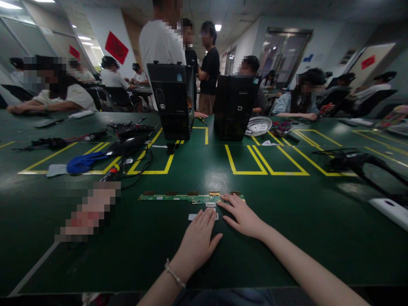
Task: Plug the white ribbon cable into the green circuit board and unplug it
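Observation:
A long, narrow green circuit board (172,197) lies flat on the green table, with gold tabs along its far edge. My right hand (242,214) rests on the board's right part, its fingers spread. Just in front of the board, my left hand (199,240) lies palm down with its fingers stretched out over a white flat piece (192,216), partly hidden beneath them. A white connector (211,205) at the board's near edge sits right by the left fingertips. A bracelet circles my left wrist.
Two black computer cases (170,102) stand across the table. A blue glove (86,162), cables and a black tool lie left; a white basket (259,126) stands back right. At far right are a black frame (366,165) and a white device (390,212). Several people sit or stand beyond.

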Motion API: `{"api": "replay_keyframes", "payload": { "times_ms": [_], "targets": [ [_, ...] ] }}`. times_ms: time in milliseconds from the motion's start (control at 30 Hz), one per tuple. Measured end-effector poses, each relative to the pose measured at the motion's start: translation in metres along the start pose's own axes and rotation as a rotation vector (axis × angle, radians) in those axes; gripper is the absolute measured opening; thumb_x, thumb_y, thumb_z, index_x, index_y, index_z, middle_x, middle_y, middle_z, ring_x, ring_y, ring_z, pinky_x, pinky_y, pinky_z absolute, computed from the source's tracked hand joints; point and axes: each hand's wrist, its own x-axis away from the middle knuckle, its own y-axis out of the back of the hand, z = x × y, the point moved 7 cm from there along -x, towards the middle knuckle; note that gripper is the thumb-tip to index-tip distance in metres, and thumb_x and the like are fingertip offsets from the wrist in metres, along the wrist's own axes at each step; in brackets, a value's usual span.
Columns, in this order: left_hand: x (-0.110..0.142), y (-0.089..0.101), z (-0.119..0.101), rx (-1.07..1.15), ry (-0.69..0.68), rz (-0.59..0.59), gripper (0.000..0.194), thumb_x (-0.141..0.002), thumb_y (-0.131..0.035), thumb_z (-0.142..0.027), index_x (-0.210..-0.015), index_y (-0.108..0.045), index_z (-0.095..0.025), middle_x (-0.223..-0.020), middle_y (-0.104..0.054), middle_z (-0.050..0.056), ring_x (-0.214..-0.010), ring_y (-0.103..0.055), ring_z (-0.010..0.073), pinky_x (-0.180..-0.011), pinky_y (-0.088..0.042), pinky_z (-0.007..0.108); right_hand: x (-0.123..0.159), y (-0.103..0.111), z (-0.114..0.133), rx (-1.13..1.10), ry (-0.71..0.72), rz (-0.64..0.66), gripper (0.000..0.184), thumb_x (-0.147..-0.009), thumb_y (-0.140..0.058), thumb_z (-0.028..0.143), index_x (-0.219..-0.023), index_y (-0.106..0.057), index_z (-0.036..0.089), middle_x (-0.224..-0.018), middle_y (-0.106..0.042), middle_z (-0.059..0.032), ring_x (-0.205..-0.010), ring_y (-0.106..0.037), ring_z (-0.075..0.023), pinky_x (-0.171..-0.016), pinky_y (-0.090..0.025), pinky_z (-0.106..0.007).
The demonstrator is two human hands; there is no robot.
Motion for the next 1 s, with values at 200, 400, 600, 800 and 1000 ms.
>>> {"api": "replay_keyframes", "payload": {
  "times_ms": [200, 400, 600, 800, 1000],
  "targets": [
    [0.01, 0.016, 0.007, 0.011, -0.02, -0.197, 0.049, -0.095, -0.047, -0.029, -0.142, -0.039, -0.015, -0.148, -0.043, 0.012, -0.138, -0.035, 0.027, -0.111, -0.033, 0.051, 0.001, -0.001, 0.001, -0.005, 0.005, -0.006, 0.049, -0.095, -0.045, 0.038, -0.142, -0.043, 0.025, -0.148, -0.039, -0.01, -0.139, -0.03, -0.0259, -0.115, -0.023, -0.052],
    [0.056, 0.016, 0.061, -0.024, 0.128, -0.261, 0.04, -0.097, -0.042, -0.032, -0.133, -0.051, -0.019, -0.137, -0.055, 0.011, -0.13, -0.047, 0.0286, -0.105, -0.04, 0.053, 0.002, 0.002, -0.001, -0.012, -0.023, -0.003, 0.055, -0.095, -0.044, 0.04, -0.147, -0.034, 0.026, -0.152, -0.031, -0.0103, -0.14, -0.026, -0.0269, -0.115, -0.023, -0.052],
    [0.108, 0.007, 0.112, -0.015, 0.265, -0.373, 0.037, -0.097, -0.039, -0.036, -0.124, -0.058, -0.019, -0.128, -0.061, 0.012, -0.12, -0.056, 0.0287, -0.101, -0.045, 0.051, -0.003, 0.008, 0.02, -0.065, 0.126, 0.064, 0.055, -0.092, -0.05, 0.045, -0.144, -0.04, 0.03, -0.156, -0.022, -0.0088, -0.143, -0.02, -0.0282, -0.115, -0.019, -0.052],
    [0.115, 0.007, 0.117, 0.003, 0.306, -0.407, 0.036, -0.095, -0.041, -0.037, -0.12, -0.061, -0.02, -0.125, -0.062, 0.011, -0.119, -0.056, 0.0301, -0.1, -0.045, 0.052, -0.008, 0.008, 0.031, -0.09, 0.142, 0.148, 0.059, -0.089, -0.051, 0.055, -0.144, -0.041, 0.034, -0.159, -0.013, -0.0069, -0.145, -0.011, -0.0304, -0.115, -0.013, -0.055],
    [0.112, 0.008, 0.115, 0.007, 0.328, -0.411, 0.038, -0.094, -0.041, -0.037, -0.119, -0.062, -0.018, -0.122, -0.063, 0.012, -0.116, -0.058, 0.0304, -0.098, -0.046, 0.051, -0.01, 0.004, 0.028, -0.071, 0.115, 0.157, 0.055, -0.092, -0.048, 0.052, -0.143, -0.041, 0.033, -0.157, -0.021, -0.0086, -0.145, -0.012, -0.0282, -0.115, -0.013, -0.054]
  ]
}}
